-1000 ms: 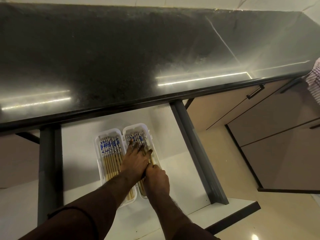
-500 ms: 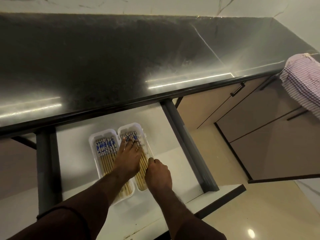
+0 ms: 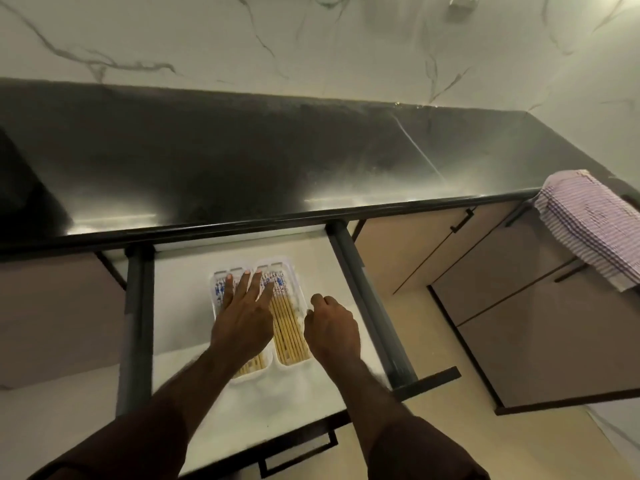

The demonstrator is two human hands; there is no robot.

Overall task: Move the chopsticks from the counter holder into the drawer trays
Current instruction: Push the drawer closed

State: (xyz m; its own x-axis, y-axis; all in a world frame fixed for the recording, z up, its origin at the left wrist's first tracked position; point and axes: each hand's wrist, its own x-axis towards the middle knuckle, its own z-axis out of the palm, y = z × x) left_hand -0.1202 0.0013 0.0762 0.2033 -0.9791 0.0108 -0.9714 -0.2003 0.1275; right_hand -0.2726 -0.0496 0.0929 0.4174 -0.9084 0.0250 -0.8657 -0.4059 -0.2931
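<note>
Two white trays lie side by side in the open drawer (image 3: 194, 306), each filled with several wooden chopsticks with blue-patterned ends. My left hand (image 3: 242, 317) lies flat, fingers spread, over the left tray (image 3: 216, 277) and its chopsticks. The right tray (image 3: 294, 282) shows its chopsticks (image 3: 289, 334) between my hands. My right hand (image 3: 330, 327) hovers just right of that tray with fingers curled, and nothing shows in it. No counter holder is in view.
The dark stone counter (image 3: 277, 161) runs above the drawer, backed by a marble wall. A striped cloth (image 3: 595, 223) hangs over the counter's right edge. Grey drawer rails (image 3: 367, 306) flank the drawer; closed cabinet fronts (image 3: 519, 306) stand to the right.
My right hand has moved off the right tray's chopsticks to the right of it. My left hand has slid left and flattened. The view has tilted up, showing the wall.
</note>
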